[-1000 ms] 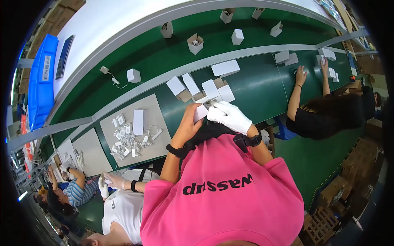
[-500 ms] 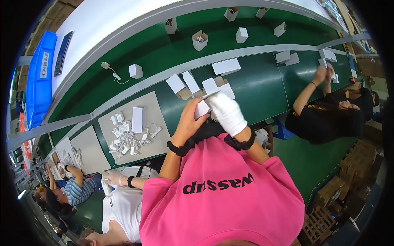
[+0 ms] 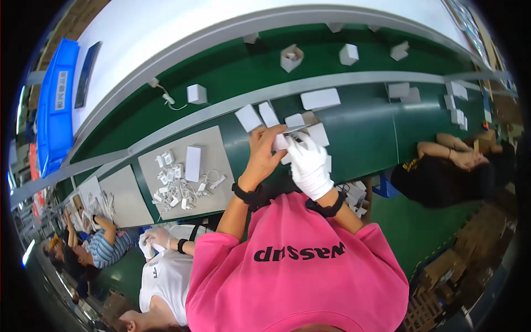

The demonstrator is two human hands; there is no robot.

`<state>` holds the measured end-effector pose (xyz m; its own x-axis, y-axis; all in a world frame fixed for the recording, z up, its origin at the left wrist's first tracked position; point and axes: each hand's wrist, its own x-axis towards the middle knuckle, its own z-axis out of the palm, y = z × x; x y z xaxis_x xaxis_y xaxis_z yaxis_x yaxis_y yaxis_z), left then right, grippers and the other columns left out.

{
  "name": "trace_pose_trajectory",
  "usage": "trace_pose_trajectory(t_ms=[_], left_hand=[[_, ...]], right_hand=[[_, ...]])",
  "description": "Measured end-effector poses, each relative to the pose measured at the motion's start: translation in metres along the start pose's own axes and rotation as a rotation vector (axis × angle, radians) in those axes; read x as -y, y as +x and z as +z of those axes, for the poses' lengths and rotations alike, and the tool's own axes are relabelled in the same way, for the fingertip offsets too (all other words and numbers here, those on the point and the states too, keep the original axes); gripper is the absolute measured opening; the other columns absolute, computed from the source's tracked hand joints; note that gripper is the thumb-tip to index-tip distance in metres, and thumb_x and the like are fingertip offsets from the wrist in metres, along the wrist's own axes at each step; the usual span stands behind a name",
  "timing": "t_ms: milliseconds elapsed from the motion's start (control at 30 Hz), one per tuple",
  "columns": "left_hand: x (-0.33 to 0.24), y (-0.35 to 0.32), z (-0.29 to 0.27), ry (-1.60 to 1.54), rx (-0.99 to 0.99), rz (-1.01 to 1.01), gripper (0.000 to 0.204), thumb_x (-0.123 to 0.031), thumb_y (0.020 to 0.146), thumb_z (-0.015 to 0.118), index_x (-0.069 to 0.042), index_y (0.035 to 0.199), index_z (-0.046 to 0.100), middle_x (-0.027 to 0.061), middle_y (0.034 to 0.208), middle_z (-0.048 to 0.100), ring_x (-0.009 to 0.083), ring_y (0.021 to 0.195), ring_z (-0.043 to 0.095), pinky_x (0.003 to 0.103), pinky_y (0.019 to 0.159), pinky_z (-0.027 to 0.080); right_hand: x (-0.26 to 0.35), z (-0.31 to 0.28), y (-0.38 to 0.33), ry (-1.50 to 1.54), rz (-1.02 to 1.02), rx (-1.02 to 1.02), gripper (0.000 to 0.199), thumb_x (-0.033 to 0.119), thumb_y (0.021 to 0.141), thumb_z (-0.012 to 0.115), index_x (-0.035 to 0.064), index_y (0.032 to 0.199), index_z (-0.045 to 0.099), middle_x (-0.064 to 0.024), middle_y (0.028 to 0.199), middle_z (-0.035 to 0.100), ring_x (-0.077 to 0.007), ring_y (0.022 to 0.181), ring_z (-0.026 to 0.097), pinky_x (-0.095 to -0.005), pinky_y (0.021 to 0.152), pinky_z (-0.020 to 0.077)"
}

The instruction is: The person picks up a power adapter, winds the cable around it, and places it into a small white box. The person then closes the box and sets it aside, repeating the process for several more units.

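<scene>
A small white box [image 3: 280, 143] is tilted up between my hands above the table's near edge. My bare left hand [image 3: 262, 154] wraps its thumb and fingers round the left side of that box. On the right, my white-gloved right hand [image 3: 310, 165] has its fingers bent in at the box's open-looking end; its fingertips are partly hidden. Just beyond my hands are an open box [image 3: 318, 134] with a brown inside and two white boxes [image 3: 248, 118] [image 3: 269, 114].
A grey mat [image 3: 213, 145] at left carries a heap of white chargers with cables [image 3: 176, 185] and a standing white box [image 3: 194, 164]. More boxes [image 3: 291, 57] stand beyond the rail [image 3: 221, 104]. Co-workers sit on both sides.
My view has shifted, so the table things sit farther right. My gloved hand now bends its fingers at the box's end. The right-hand co-worker's hands have drawn back from the boxes.
</scene>
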<state>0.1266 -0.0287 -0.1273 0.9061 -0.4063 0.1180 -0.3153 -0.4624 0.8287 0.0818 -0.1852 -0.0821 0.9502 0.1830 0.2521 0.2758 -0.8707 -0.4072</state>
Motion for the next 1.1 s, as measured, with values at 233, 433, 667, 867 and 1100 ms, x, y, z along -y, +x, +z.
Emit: trace_pose_trajectory(t_ms=[233,433,667,867,1100], left_hand=[[0.078,0.104,-0.017,0.166,-0.186,-0.022,0.051,-0.013,0.070,0.075,-0.012,0.116,0.054,0.0137,0.116,0.055,0.0355,0.106,0.047,0.042,0.090,0.040],[0.197,0.155,-0.027,0.259,-0.214,-0.307,0.050,-0.009,0.074,0.070,-0.006,0.120,0.051,0.0204,0.118,0.053,0.0387,0.108,0.048,0.045,0.094,0.039],[0.180,0.067,-0.050,0.362,-0.517,-0.213,0.048,-0.008,0.077,0.065,-0.002,0.121,0.050,0.0218,0.119,0.052,0.0401,0.113,0.047,0.046,0.097,0.037],[0.226,-0.082,-0.084,0.581,-0.639,-0.556,0.045,-0.008,0.074,0.064,-0.004,0.118,0.054,0.0209,0.119,0.049,0.0394,0.113,0.045,0.048,0.097,0.037],[0.306,-0.002,-0.115,0.626,-0.341,-0.673,0.053,-0.024,0.077,0.062,-0.016,0.129,0.051,0.0196,0.128,0.045,0.0391,0.118,0.042,0.048,0.099,0.037]], right_hand=[[-0.056,0.001,0.016,0.001,0.035,-0.098,0.031,0.007,0.076,0.062,0.0053,0.107,0.061,-0.0130,0.111,0.060,-0.0359,0.107,0.053,-0.0449,0.088,0.0454],[-0.086,-0.001,-0.003,-0.075,0.112,0.100,0.027,0.008,0.077,0.063,0.0036,0.103,0.063,-0.0139,0.111,0.061,-0.0355,0.107,0.055,-0.0443,0.086,0.0474],[-0.110,0.017,-0.066,0.002,0.213,0.250,0.027,0.008,0.077,0.063,0.0031,0.103,0.063,-0.0162,0.106,0.063,-0.0373,0.103,0.057,-0.0443,0.086,0.0472],[-0.092,0.019,-0.048,0.072,0.155,0.276,0.026,0.008,0.078,0.063,0.0029,0.104,0.062,-0.0160,0.106,0.063,-0.0357,0.102,0.058,-0.0439,0.086,0.0474],[-0.078,-0.013,-0.042,-0.029,0.056,0.253,0.028,0.009,0.079,0.063,0.0037,0.106,0.060,-0.0152,0.105,0.062,-0.0337,0.102,0.057,-0.0428,0.086,0.0465]])
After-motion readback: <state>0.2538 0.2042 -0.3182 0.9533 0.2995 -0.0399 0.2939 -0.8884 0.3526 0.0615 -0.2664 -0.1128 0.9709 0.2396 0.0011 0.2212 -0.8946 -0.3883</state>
